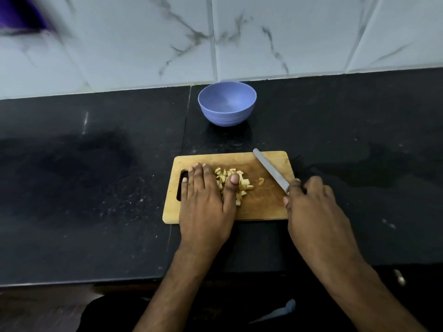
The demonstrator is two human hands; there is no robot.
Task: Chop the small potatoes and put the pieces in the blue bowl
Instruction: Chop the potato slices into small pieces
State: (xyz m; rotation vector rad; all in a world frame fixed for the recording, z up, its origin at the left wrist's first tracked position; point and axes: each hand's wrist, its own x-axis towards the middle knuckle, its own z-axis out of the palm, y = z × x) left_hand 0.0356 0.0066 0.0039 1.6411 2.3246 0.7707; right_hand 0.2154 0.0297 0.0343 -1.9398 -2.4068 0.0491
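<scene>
While lying flat on the cutting board, fingers straight and pointing away, left hand presses beside the heap of potato pieces, thumb resting on them. One stray piece just right of the heap. Right hand curled round the knife, blade slanting up-left over the board. Behind, on the black counter, blue bowl upright, nothing inside.

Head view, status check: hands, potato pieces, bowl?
Left hand flat beside potato pieces on cutting board. Right hand grips knife. Blue bowl empty, path clear.
</scene>
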